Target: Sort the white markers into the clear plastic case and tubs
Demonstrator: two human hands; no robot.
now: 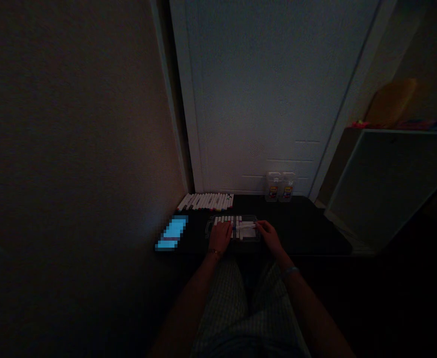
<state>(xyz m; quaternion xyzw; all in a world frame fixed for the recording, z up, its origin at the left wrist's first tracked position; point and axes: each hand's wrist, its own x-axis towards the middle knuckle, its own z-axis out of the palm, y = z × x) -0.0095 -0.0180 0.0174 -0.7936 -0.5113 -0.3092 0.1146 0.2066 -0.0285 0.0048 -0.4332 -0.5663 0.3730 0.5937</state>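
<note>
Black tabletop (304, 228), white marker (247, 227) over clear case (251, 239), end pinched in right grip (271, 237), left grip (221, 234) unclear

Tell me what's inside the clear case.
Inside the case, white markers line up side by side, from its left part past the middle. The left hand covers several markers' near parts; what lies beneath it cannot be seen.

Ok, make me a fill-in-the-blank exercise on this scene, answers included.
1. The ____ hand is at the right end of the clear case.
2. ____ labelled containers stand at the back of the tabletop.
3. The row of markers lies to the ____ of those containers.
4. The pixelated patch is bright ____.

Missing words: right; two; left; blue.
</note>
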